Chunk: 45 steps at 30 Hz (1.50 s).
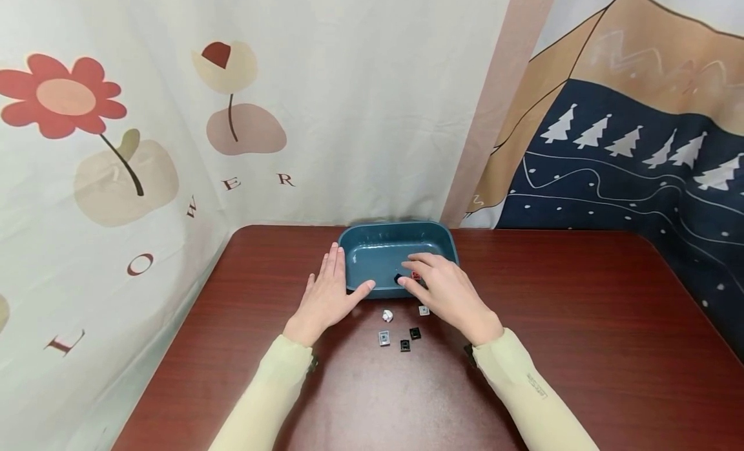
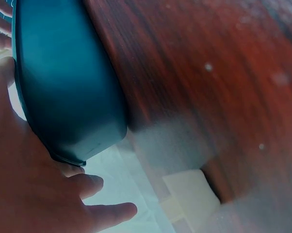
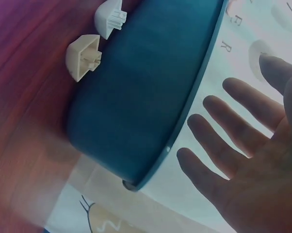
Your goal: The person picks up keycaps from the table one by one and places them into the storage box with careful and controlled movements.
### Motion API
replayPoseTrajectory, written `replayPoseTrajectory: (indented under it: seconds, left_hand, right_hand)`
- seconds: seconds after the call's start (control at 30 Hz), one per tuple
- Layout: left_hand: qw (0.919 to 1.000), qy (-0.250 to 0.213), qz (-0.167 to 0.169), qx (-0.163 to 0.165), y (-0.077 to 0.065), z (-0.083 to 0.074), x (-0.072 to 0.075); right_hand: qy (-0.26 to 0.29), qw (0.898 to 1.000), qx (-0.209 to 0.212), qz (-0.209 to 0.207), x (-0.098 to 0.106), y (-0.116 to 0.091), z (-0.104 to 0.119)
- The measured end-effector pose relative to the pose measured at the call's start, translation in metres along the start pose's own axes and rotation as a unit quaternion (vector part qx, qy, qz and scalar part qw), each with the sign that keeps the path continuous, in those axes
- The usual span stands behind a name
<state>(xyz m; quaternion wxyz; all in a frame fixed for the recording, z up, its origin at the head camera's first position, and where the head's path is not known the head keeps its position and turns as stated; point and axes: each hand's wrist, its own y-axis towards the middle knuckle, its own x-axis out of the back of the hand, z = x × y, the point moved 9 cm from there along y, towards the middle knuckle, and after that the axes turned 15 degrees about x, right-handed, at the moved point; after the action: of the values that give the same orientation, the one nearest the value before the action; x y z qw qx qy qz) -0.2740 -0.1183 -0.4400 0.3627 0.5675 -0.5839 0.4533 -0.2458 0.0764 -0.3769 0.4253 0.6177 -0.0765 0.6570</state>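
Note:
A blue-green plastic tray stands at the back of the table. My left hand rests against its left end, straight fingers along the side and thumb at the front rim. Over the tray's front right part hovers my right hand, fingers spread and apart in the right wrist view. By its thumb and fingers are a black keycap and a red keycap. Before the tray lie a white keycap, a grey keycap, two black keycaps and a pale keycap.
The dark red-brown wooden table reaches past both arms. Behind it hangs a pale curtain with flower prints, and at the right a cloth with mountains and trees.

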Motion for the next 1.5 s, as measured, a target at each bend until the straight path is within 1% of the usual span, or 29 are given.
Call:
replayPoseTrajectory:
  seconds: [0.33, 0.47, 0.6, 0.73, 0.87, 0.97, 1.27, 1.5]
  left_hand:
    - [1.0, 0.002, -0.006, 0.002, 0.0, 0.001, 0.0]
    - [1.0, -0.001, -0.004, 0.002, 0.001, 0.001, -0.001]
    - [1.0, -0.002, -0.007, 0.001, 0.001, 0.001, 0.0]
    - [1.0, -0.003, -0.009, 0.001, 0.001, 0.0, 0.0]
    - [1.0, -0.005, -0.007, 0.002, 0.001, 0.001, -0.001]
    - [1.0, -0.005, -0.008, 0.002, 0.001, 0.001, 0.0]
    - [0.9999, -0.006, -0.009, 0.002, 0.0, 0.001, 0.0]
    - [0.9999, -0.003, -0.01, 0.002, -0.001, 0.001, 0.001]
  right_hand:
    - [-0.021, 0.997, 0.075, -0.028, 0.013, -0.018, 0.022]
    - [-0.021, 0.995, 0.09, -0.031, 0.015, -0.024, 0.029]
    - [-0.013, 0.995, 0.099, -0.024, 0.014, -0.03, 0.033]
    - [0.009, 0.994, 0.105, -0.005, 0.011, -0.035, 0.036]
    - [0.036, 0.992, 0.122, 0.005, 0.008, -0.04, 0.04]
    - [0.042, 0.989, 0.139, 0.017, 0.005, -0.044, 0.043]
    - [0.033, 0.98, 0.173, 0.089, -0.013, -0.054, 0.051]
    - [0.048, 0.974, 0.164, 0.145, -0.027, -0.058, 0.052]
